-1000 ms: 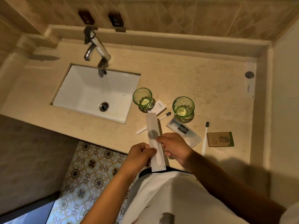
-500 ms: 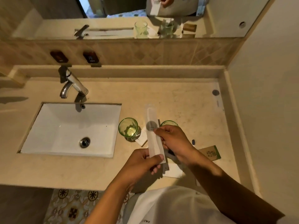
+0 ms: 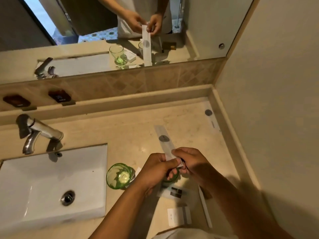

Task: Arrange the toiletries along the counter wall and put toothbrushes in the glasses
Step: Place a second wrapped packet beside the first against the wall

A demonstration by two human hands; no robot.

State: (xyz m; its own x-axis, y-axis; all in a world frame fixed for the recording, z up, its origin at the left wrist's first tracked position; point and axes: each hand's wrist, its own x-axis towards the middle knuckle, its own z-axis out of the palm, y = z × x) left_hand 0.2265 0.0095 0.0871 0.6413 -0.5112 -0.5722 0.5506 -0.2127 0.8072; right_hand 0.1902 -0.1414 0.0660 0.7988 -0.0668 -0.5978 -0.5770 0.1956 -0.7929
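A long white toothbrush wrapper (image 3: 164, 140) with a grey round mark is held over the counter, its far end pointing to the back wall. My left hand (image 3: 155, 169) and my right hand (image 3: 189, 163) both pinch its near end. One green glass (image 3: 119, 175) stands right of the sink. A second green glass (image 3: 173, 176) is mostly hidden under my hands. A white toothbrush (image 3: 205, 207) lies on the counter under my right forearm.
White sachets (image 3: 174, 192) and a white packet (image 3: 178, 216) lie near the front edge. A flat wrapper (image 3: 211, 118) lies at the back right corner. The sink (image 3: 51, 187) and tap (image 3: 38, 133) are at left; a mirror (image 3: 120, 31) is above.
The view has tilted up, showing more mirror. The wrapper has moved further over the counter, and both hands now pinch the same near end closer together.
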